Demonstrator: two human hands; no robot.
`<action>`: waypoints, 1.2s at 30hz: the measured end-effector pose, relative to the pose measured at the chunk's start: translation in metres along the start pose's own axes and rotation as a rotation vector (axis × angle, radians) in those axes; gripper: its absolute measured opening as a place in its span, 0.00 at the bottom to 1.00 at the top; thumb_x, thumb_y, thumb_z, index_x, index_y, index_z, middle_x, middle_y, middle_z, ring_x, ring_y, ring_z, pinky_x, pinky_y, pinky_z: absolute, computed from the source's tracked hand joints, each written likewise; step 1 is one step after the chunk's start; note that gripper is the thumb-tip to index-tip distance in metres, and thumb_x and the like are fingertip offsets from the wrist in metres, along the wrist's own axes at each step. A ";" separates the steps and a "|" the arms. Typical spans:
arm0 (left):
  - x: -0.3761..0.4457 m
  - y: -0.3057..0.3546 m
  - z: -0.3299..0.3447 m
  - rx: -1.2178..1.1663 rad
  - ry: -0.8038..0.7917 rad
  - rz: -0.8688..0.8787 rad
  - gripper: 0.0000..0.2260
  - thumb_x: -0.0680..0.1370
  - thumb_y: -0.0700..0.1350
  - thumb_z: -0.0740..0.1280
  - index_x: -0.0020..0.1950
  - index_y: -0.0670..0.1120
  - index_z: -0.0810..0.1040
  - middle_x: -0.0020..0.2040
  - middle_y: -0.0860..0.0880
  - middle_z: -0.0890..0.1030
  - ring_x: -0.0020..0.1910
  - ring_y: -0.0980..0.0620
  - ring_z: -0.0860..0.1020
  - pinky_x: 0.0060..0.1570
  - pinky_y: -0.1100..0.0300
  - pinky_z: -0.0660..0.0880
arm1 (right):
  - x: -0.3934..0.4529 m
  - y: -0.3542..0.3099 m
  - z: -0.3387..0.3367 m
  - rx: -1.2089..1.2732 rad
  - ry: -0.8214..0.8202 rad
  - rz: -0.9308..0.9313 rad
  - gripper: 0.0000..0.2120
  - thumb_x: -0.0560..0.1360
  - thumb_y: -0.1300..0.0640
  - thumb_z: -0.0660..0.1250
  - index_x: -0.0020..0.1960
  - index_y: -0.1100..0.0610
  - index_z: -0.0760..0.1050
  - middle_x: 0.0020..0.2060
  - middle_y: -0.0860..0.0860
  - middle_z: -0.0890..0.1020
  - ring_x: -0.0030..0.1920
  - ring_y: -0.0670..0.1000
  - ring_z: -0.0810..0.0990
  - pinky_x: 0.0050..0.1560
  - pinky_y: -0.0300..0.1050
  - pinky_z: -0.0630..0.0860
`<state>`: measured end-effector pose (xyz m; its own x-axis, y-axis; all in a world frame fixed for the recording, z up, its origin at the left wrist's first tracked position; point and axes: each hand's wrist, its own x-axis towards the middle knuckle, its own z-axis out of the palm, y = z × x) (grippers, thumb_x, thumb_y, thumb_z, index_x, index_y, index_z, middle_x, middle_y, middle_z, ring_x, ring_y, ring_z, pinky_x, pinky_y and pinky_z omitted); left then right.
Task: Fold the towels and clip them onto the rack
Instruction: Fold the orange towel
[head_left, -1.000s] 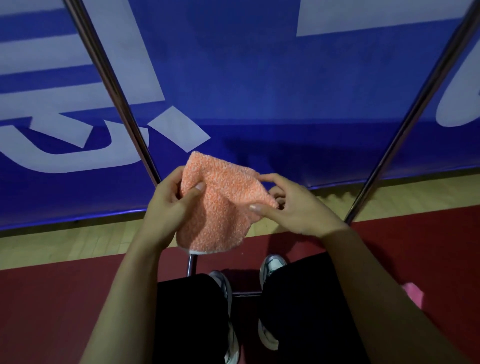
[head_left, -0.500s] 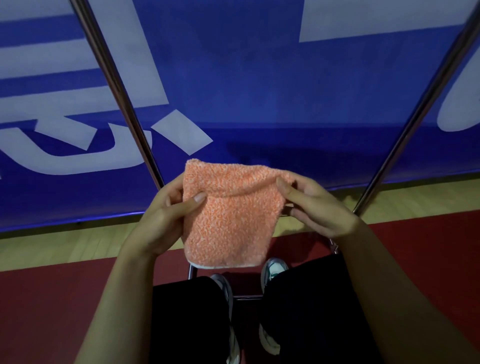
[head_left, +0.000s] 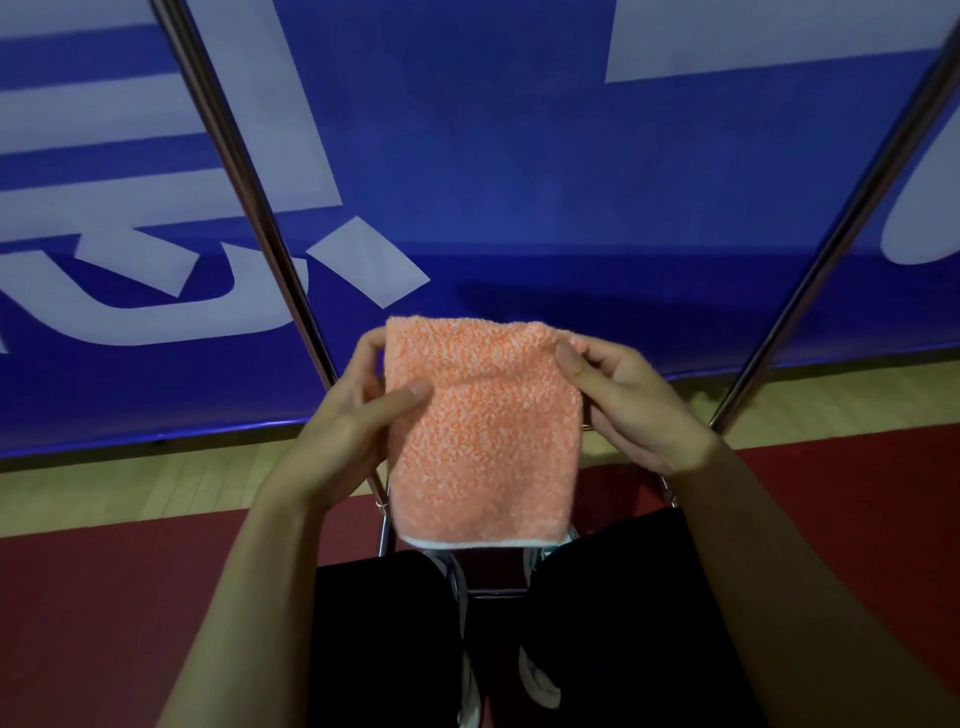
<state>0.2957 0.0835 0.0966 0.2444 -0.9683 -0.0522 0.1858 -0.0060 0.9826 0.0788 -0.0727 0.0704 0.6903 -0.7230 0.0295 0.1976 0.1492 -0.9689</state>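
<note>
The small orange-and-white flecked terry towel (head_left: 483, 431), edged with a white hem at the bottom, is held in the air in front of the person's knees, folded over at the top and hanging flat. Its upper left corner is pinched between the thumb and curled fingers of the left hand (head_left: 358, 415); its upper right corner is pinched in the same manner by the right hand (head_left: 623, 400). Behind the towel, the two slanted chrome tubes of the metal rack (head_left: 831, 244) are seen against a blue banner with white lettering (head_left: 519, 156). The fold is judged to be complete or nearly so. No clip is visible, and the towel is not yet attached to the rack; clipping remains to be done.
</note>
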 end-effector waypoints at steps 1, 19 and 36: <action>0.000 -0.002 0.002 0.065 -0.006 -0.009 0.26 0.81 0.40 0.71 0.74 0.57 0.68 0.61 0.44 0.84 0.59 0.42 0.84 0.56 0.47 0.83 | 0.001 0.001 -0.001 -0.027 0.042 -0.014 0.20 0.77 0.52 0.67 0.64 0.64 0.80 0.59 0.59 0.84 0.59 0.54 0.82 0.67 0.52 0.74; 0.012 -0.007 0.019 0.534 -0.024 0.174 0.17 0.81 0.43 0.72 0.41 0.33 0.70 0.36 0.42 0.78 0.36 0.52 0.79 0.37 0.61 0.75 | 0.008 0.001 -0.016 -0.212 0.302 -0.107 0.07 0.83 0.58 0.67 0.59 0.58 0.81 0.51 0.54 0.85 0.50 0.48 0.83 0.52 0.45 0.78; -0.004 0.077 0.029 0.732 -0.054 0.251 0.13 0.80 0.53 0.72 0.54 0.44 0.79 0.52 0.49 0.87 0.53 0.50 0.87 0.54 0.42 0.84 | 0.004 -0.036 0.009 -0.772 0.359 -0.127 0.07 0.83 0.54 0.66 0.60 0.48 0.78 0.60 0.46 0.81 0.63 0.51 0.78 0.63 0.41 0.75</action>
<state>0.2816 0.0802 0.1773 0.1456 -0.9733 0.1774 -0.5500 0.0694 0.8323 0.0802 -0.0747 0.1072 0.4072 -0.8922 0.1956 -0.3605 -0.3537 -0.8631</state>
